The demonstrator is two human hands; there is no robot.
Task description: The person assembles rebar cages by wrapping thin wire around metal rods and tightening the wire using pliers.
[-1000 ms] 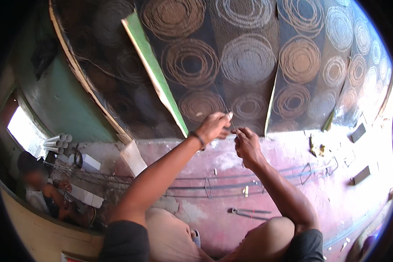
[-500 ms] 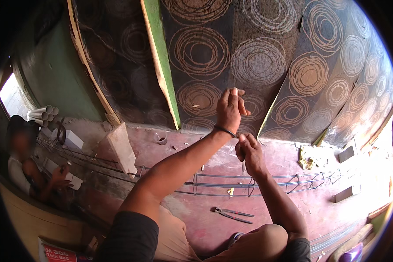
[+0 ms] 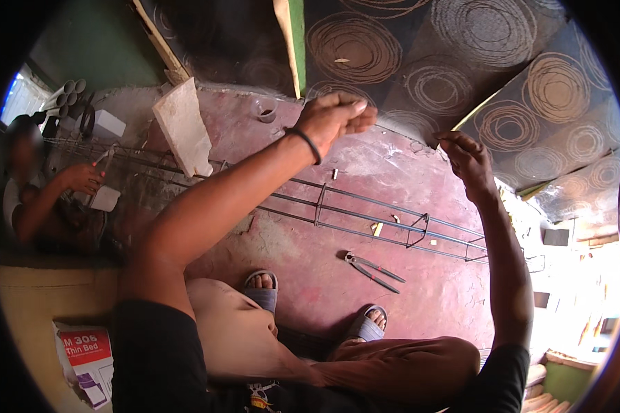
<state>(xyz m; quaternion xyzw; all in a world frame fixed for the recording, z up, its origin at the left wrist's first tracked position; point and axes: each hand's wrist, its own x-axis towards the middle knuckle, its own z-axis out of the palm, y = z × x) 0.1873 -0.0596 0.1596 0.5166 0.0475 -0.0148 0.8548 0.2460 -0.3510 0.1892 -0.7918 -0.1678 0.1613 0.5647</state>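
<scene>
My left hand (image 3: 334,121) is raised above the floor near the patterned wall, fingers loosely bent and apart, with nothing visible in it. A black band (image 3: 308,141) circles that wrist. To its right, my right hand (image 3: 468,162) is held up with fingertips pinched together; whether something thin is between them is too small to tell. Beneath both hands a long cage of steel reinforcing bars (image 3: 365,213) with square stirrups lies across the pink floor. A pair of end-cutting pincers (image 3: 352,258) rests on the floor nearer me, its handles spread apart.
A pale block slab (image 3: 184,127) leans over the cage's left part. A clear cup (image 3: 264,110) stands by the wall. At far left another person's hand (image 3: 83,177) holds a tool beside white pipes (image 3: 65,96). A printed paper bag (image 3: 86,358) lies lower left.
My right hand has left my left wrist and moved up and right. My left hand has shifted left. The view has tilted downward, and the other person's hand has risen.
</scene>
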